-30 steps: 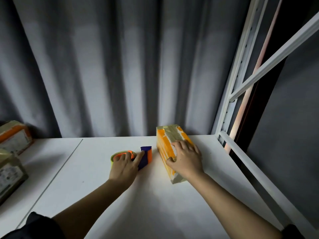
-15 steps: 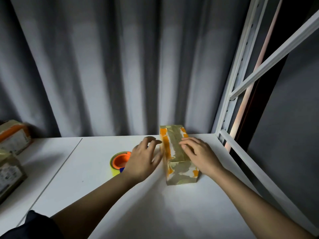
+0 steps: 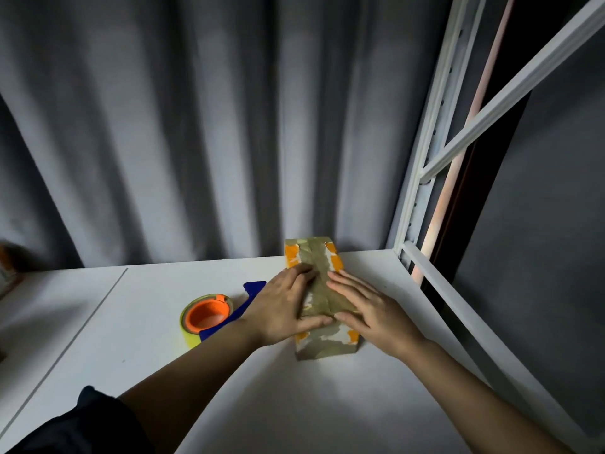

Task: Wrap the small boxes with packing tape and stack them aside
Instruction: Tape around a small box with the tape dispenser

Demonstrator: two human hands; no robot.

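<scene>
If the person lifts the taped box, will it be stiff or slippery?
The taped box keeps sharp edges under both flat hands, so probably stiff. Its glossy tape may feel somewhat slippery. Lying on a long side, it seems unlikely to tip.

Left hand [image 3: 281,309] and right hand [image 3: 373,309] flat on taped box [image 3: 322,296], tape dispenser [image 3: 209,317] beside, white table [image 3: 294,404]

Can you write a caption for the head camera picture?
Both hands, left hand and right hand, press flat on a taped box beside a tape dispenser.
</scene>
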